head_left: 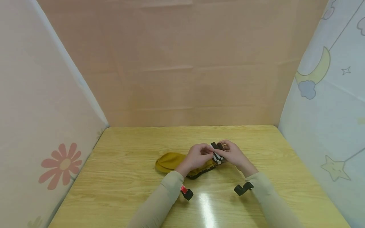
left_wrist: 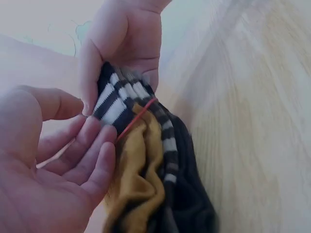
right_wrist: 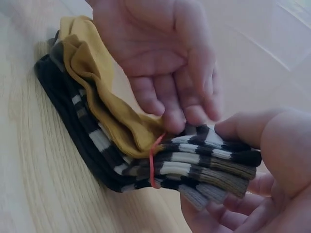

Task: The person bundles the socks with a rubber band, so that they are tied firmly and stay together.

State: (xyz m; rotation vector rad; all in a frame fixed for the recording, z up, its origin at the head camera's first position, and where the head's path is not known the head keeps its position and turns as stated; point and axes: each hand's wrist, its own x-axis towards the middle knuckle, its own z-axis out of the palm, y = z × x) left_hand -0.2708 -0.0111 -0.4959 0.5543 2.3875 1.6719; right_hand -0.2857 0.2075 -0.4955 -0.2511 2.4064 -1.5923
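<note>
A bundle of folded socks (head_left: 171,161), mustard yellow, black and striped, lies slantwise on the table. A thin red rubber band (right_wrist: 153,162) goes round it just below the striped cuffs (right_wrist: 209,162). My right hand (head_left: 235,155) holds those cuffs, thumb on one side and fingers on the other. Beside it, my left hand (head_left: 198,155) has loosely bent fingers. Its fingertips touch the bundle near the band in the right wrist view. In the left wrist view the left thumb (left_wrist: 63,103) comes close to the right thumb.
Under the bundle is a light wood-grain table (head_left: 128,186). A plain beige sheet (head_left: 194,63) hangs behind it, with printed sheets to the left and right. Black wrist mounts (head_left: 243,189) stick out from both sleeves.
</note>
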